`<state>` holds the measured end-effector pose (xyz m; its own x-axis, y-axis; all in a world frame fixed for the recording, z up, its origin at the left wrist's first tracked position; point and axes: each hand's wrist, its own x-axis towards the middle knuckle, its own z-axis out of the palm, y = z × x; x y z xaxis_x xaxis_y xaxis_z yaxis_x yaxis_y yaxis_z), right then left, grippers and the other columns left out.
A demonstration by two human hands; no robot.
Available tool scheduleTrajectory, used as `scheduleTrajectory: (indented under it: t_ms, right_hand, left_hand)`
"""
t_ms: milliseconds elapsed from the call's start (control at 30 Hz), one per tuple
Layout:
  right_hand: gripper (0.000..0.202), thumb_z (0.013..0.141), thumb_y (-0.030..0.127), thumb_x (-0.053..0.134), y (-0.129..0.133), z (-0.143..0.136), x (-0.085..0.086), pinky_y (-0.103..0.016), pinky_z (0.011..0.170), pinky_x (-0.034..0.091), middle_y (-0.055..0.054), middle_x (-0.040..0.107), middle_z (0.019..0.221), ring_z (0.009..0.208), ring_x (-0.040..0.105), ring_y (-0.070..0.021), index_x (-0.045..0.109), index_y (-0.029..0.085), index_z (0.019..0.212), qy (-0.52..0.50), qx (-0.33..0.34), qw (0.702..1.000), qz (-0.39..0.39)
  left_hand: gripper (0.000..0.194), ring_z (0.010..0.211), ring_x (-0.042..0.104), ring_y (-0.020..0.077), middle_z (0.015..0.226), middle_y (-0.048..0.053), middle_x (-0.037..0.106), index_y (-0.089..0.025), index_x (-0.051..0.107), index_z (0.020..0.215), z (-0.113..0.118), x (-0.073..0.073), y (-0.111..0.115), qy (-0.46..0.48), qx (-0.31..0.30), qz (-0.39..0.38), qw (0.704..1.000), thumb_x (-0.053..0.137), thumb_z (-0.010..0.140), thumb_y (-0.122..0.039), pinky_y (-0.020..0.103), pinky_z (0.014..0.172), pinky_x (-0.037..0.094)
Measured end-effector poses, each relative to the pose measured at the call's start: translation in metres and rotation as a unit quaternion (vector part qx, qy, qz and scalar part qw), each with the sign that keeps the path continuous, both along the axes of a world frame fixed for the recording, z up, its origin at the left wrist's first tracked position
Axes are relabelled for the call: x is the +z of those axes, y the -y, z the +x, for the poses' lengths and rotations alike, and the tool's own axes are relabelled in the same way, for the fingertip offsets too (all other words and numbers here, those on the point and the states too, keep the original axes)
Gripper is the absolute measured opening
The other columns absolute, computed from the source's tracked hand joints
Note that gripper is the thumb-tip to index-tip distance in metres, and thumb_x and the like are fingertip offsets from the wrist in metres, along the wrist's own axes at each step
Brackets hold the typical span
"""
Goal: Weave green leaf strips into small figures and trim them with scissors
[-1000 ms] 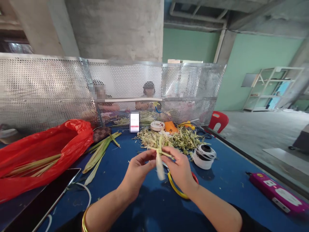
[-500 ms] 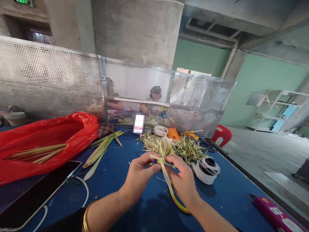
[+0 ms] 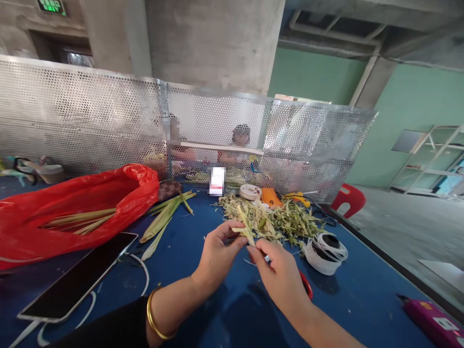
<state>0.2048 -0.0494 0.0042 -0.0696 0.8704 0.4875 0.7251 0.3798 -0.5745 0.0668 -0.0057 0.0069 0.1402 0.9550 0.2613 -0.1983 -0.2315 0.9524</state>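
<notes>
L hand (image 3: 222, 249) and R hand (image 3: 277, 266) are up over the blue surface (image 3: 188, 295), both grips clamped w/ thumb & fingers on the husk piece (image 3: 246, 231), L at its side, R at the near end. Husk pile (image 3: 271, 217) lies just beyond; white spool (image 3: 326, 253) sits to the right of it. Over left: loose husks (image 3: 163, 222), red bag (image 3: 83, 212) w/ strips inside, tablet (image 3: 79, 278) plugged into a white cable (image 3: 147, 270).

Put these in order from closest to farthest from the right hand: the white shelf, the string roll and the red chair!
1. String roll: on the table, just right of the right hand.
2. Red chair: past the table's right edge.
3. White shelf: far back, right side.
</notes>
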Motion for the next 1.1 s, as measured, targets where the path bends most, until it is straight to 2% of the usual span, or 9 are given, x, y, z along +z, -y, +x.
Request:
scheduleTrajectory:
  t_ms: [133, 233, 367, 467, 567, 667, 800, 967, 1100]
  right_hand:
    - [0.032, 0.090, 0.023, 0.043, 0.004, -0.006, -0.001, -0.026, 0.061, 0.030, 0.001, 0.050, 0.059, 0.060, 0.044, -0.0147, 0.035, 0.020, 0.059, 0.059, 0.021, 0.997, 0.040]
    - [0.032, 0.090, 0.022, 0.044, 0.005, -0.008, -0.002, -0.026, 0.059, 0.029, 0.001, 0.050, 0.059, 0.058, 0.043, -0.0139, 0.034, 0.020, 0.059, 0.054, 0.023, 0.998, 0.034]
    - [0.032, 0.093, 0.032, 0.041, 0.006, -0.001, 0.004, -0.026, 0.062, 0.032, 0.001, 0.053, 0.062, 0.062, 0.047, -0.0147, 0.046, 0.020, 0.064, -0.016, 0.019, 0.999, 0.037]
    - [0.026, 0.090, 0.039, 0.045, 0.002, 0.008, 0.014, -0.027, 0.064, 0.034, -0.001, 0.057, 0.071, 0.069, 0.049, -0.0162, 0.055, 0.021, 0.076, -0.134, -0.026, 0.990, 0.037]
    - [0.026, 0.084, 0.044, 0.054, -0.008, 0.016, 0.021, -0.027, 0.066, 0.037, -0.002, 0.058, 0.075, 0.073, 0.051, -0.0168, 0.061, 0.020, 0.079, -0.277, 0.002, 0.958, -0.067]
    - [0.023, 0.076, 0.041, 0.065, -0.017, 0.020, 0.018, -0.027, 0.066, 0.037, 0.000, 0.057, 0.071, 0.070, 0.049, -0.0149, 0.063, 0.018, 0.076, -0.397, 0.081, 0.897, -0.178]
    - [0.021, 0.070, 0.033, 0.070, -0.020, 0.019, 0.012, -0.025, 0.058, 0.032, 0.003, 0.049, 0.058, 0.058, 0.042, -0.0108, 0.059, 0.016, 0.066, -0.469, 0.114, 0.849, -0.216]
    - [0.025, 0.070, 0.035, 0.070, -0.018, 0.014, 0.015, -0.024, 0.056, 0.031, 0.005, 0.049, 0.054, 0.055, 0.041, -0.0098, 0.055, 0.017, 0.062, -0.475, 0.086, 0.856, -0.186]
    - [0.023, 0.071, 0.036, 0.068, -0.017, 0.010, 0.015, -0.025, 0.059, 0.035, 0.004, 0.052, 0.058, 0.058, 0.046, -0.0114, 0.057, 0.017, 0.065, -0.467, 0.072, 0.866, -0.167]
  left_hand:
    - [0.017, 0.070, 0.060, 0.0150, 0.075, 0.001, 0.068, -0.017, 0.064, 0.078, 0.003, -0.004, 0.002, 0.027, 0.005, -0.033, 0.999, 0.072, 0.065, -0.024, 0.025, 0.067, 0.045]
    - [0.019, 0.064, 0.058, 0.0130, 0.067, -0.001, 0.067, -0.017, 0.063, 0.076, 0.004, -0.001, 0.001, 0.054, -0.015, -0.072, 0.996, 0.075, 0.062, -0.025, 0.024, 0.064, 0.044]
    - [0.022, 0.071, 0.060, 0.0137, 0.073, -0.001, 0.069, -0.018, 0.063, 0.083, 0.000, 0.007, -0.001, 0.059, -0.038, -0.091, 0.993, 0.074, 0.065, -0.024, 0.024, 0.070, 0.044]
    - [0.021, 0.083, 0.060, 0.0158, 0.084, 0.002, 0.070, -0.017, 0.067, 0.085, -0.002, 0.010, -0.001, 0.043, -0.069, -0.086, 0.993, 0.072, 0.067, -0.024, 0.025, 0.079, 0.043]
    - [0.019, 0.085, 0.060, 0.0165, 0.085, 0.003, 0.071, -0.017, 0.070, 0.085, -0.003, 0.008, 0.000, 0.000, -0.116, -0.089, 0.989, 0.072, 0.066, -0.022, 0.026, 0.082, 0.042]
    - [0.019, 0.081, 0.060, 0.0166, 0.080, 0.002, 0.071, -0.018, 0.073, 0.081, -0.003, 0.006, 0.000, -0.022, -0.146, -0.116, 0.982, 0.073, 0.062, -0.019, 0.027, 0.081, 0.043]
    - [0.022, 0.076, 0.061, 0.0166, 0.076, 0.001, 0.072, -0.019, 0.075, 0.081, -0.002, 0.008, -0.002, -0.069, -0.150, -0.128, 0.978, 0.073, 0.060, -0.018, 0.027, 0.079, 0.044]
    - [0.020, 0.068, 0.061, 0.0155, 0.076, 0.005, 0.073, -0.018, 0.075, 0.085, -0.004, 0.017, -0.001, -0.118, -0.119, -0.115, 0.979, 0.064, 0.070, -0.026, 0.025, 0.066, 0.044]
    - [0.037, 0.073, 0.066, 0.0189, 0.083, 0.009, 0.073, -0.017, 0.069, 0.104, -0.003, 0.019, 0.007, -0.063, -0.172, -0.186, 0.965, 0.059, 0.078, -0.041, 0.028, 0.068, 0.047]
